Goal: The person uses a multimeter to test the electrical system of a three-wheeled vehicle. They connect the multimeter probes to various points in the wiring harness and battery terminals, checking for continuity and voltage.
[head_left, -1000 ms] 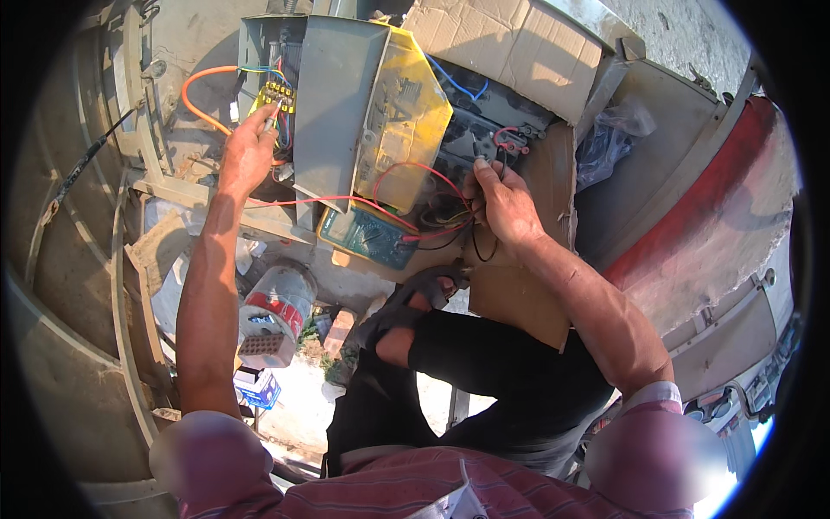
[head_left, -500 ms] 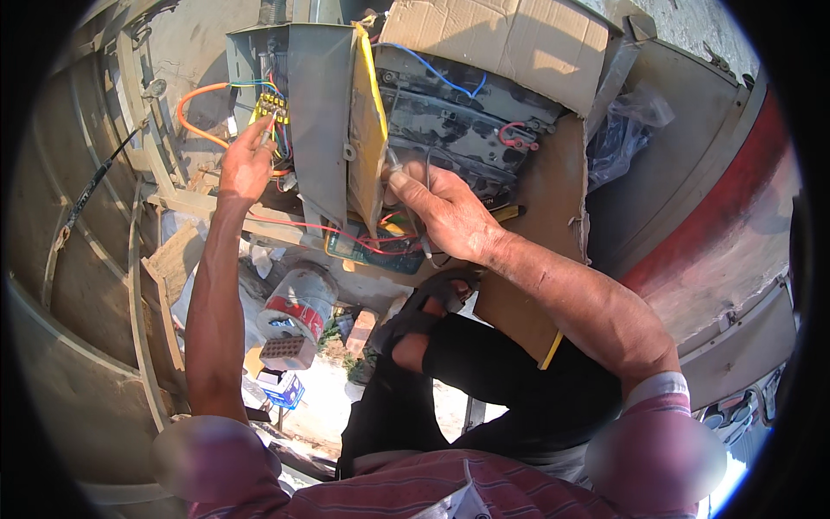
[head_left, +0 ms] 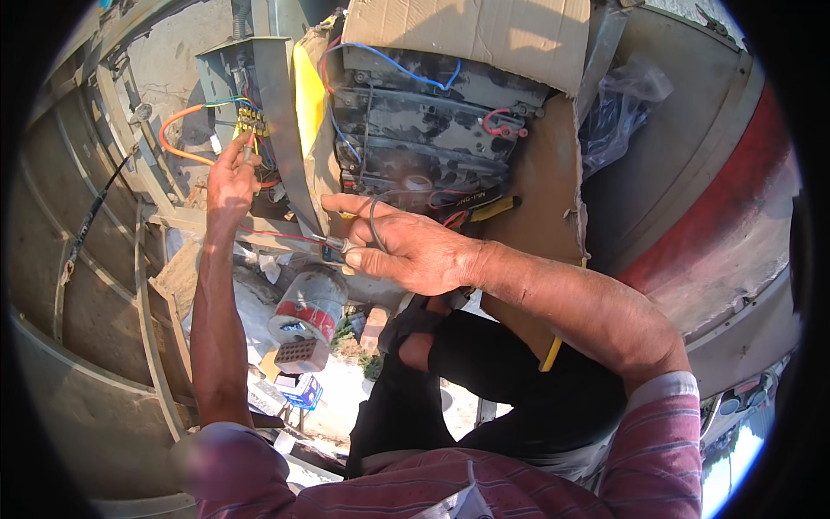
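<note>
My left hand (head_left: 232,183) is closed round a slim test probe (head_left: 249,149), whose tip meets the yellow terminal strip (head_left: 250,118) inside an open grey metal box. An orange cable (head_left: 166,138) and several thin wires run to that strip. Between thumb and fingers, my right hand (head_left: 411,246) pinches a second probe (head_left: 333,243) with a pale metal end, and its grey lead (head_left: 373,223) loops over the fingers. This hand is in front of the cardboard box's near left corner. Beyond it sit dusty black batteries (head_left: 432,121). A red wire (head_left: 281,233) stretches between my hands.
Cardboard flaps (head_left: 471,35) rise around the batteries, with a blue wire (head_left: 398,59) across them. Yellow-handled pliers (head_left: 494,208) lie on the near right battery edge. A plastic bag (head_left: 622,108) hangs at right. Below are a bucket (head_left: 309,298) and a perforated brick (head_left: 301,355).
My right hand has moved left and nearer, away from the yellow-edged cardboard flap, with the probe still pinched. My left hand stays at the terminal strip. The view has shifted slightly.
</note>
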Demonstrator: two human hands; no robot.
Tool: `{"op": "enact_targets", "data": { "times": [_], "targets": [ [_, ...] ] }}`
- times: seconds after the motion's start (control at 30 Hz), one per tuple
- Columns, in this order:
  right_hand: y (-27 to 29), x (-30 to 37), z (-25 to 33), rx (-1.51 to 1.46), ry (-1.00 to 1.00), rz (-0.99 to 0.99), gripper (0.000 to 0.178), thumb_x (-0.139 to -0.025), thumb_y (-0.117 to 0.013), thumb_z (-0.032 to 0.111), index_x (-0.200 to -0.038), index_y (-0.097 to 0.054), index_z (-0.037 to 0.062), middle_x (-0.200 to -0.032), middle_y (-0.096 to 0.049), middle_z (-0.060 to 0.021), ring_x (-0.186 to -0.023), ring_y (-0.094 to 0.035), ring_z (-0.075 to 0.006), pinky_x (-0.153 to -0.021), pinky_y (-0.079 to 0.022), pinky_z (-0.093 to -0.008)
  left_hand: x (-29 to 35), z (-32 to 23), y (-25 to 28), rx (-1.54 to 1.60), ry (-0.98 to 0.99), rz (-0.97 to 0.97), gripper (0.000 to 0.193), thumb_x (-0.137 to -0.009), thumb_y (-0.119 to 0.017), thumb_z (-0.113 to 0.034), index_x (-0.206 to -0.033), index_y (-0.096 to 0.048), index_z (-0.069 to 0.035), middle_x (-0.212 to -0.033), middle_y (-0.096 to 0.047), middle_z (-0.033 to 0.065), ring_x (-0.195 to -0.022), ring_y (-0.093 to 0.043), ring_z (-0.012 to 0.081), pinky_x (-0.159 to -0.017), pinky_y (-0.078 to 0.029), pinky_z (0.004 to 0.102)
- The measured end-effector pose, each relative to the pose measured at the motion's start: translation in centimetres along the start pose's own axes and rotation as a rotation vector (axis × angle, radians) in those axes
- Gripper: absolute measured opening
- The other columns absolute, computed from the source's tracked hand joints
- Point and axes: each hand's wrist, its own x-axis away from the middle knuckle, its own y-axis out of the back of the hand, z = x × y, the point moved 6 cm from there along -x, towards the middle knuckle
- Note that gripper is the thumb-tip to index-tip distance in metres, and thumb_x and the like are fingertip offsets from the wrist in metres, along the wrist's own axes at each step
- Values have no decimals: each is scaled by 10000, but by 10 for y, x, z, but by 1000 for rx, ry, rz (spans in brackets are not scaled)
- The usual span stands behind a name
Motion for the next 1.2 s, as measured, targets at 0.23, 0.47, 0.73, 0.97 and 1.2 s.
{"op": "enact_targets", "data": {
  "times": [0.23,0.47,0.73,0.97,1.2],
  "targets": [
    [-7,6,4,178,38,15,308,-1058,-541,327,-1019,-514,22,-1676,-269,-201,-1389,-475,-407,-1108,-452,-505,6,-11,-4,10,-1,-17,558,-982,-441,42,-1532,-493,-34,-1084,-676,45,-653,-540,44,-561,-419,200],
    [-12,9,0,172,0,-2,310,-1037,-569,298,-1050,-617,-7,-1664,-311,-171,-1378,-488,-382,-1099,-465,-506,4,-6,-1,1,-23,-17,544,-984,-447,37,-1520,-500,-32,-1091,-682,56,-655,-545,47,-552,-409,198],
    [-21,13,-4,236,53,-34,304,-1050,-549,316,-1065,-605,18,-1645,-314,-189,-1348,-504,-377,-1093,-481,-500,3,-3,-1,18,-18,-11,534,-987,-452,30,-1516,-501,-29,-1094,-683,62,-659,-549,53,-570,-421,206],
    [-21,12,-7,198,10,-16,303,-1052,-547,316,-1060,-601,19,-1624,-337,-171,-1308,-531,-373,-1074,-490,-505,3,-5,0,-33,-32,-12,536,-985,-448,27,-1517,-502,-18,-1099,-689,71,-670,-559,56,-592,-443,211],
    [-23,12,-12,177,-97,-16,309,-1054,-566,317,-1051,-597,9,-1541,-394,-192,-1240,-569,-405,-1022,-502,-510,4,-6,-1,-28,-46,-6,534,-985,-444,17,-1513,-509,-21,-1096,-690,79,-675,-555,60,-616,-454,213]
  ]
}}
